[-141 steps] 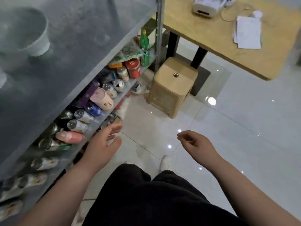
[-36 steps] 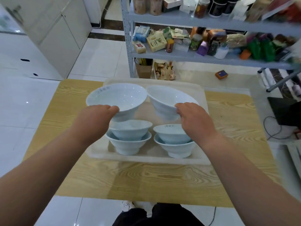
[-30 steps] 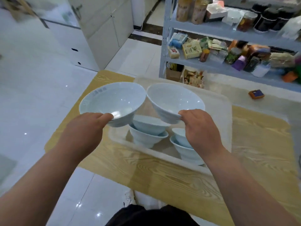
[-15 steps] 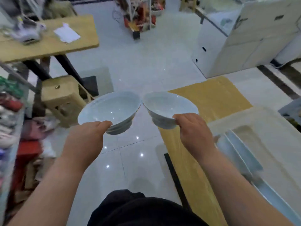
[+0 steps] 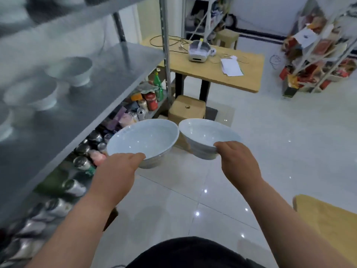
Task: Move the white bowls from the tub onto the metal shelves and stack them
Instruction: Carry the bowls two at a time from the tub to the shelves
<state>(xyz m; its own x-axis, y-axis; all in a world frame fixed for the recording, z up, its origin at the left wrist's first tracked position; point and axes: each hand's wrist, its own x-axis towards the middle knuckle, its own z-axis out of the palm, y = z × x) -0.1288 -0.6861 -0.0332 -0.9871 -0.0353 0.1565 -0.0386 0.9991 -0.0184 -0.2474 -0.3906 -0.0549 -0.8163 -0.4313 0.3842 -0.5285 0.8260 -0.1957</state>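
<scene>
I am holding one white bowl in each hand. My left hand (image 5: 119,167) is pinching the near rim of the left bowl (image 5: 146,138), and my right hand (image 5: 237,157) is pinching the near rim of the right bowl (image 5: 204,134). My thumbs are lying on top of the rims. The fingers underneath are hidden, so I cannot tell how well they are gripping. Both bowls are hanging in the air over the shiny tiled floor (image 5: 270,151), near the metal shelf (image 5: 108,74) on my left. The tub is not showing here.

Here is what I am worrying about. Each bowl is hanging from one edge only, so it could be tipping forward and slipping out, and that hard floor would be breaking it. The two rims are sitting very close together, maybe touching, so a small wobble could be knocking and chipping them. The metal post (image 5: 166,55) is standing near the shelf edge, and swinging in too fast could be banging the left bowl there. Blurry white bowls (image 5: 73,71) are sitting on the shelf, apart from each other. Dropping a bowl in crooked could be making a stack lean. The cans (image 5: 81,163) are lying down below my left hand, so a falling bowl could be hitting them too
</scene>
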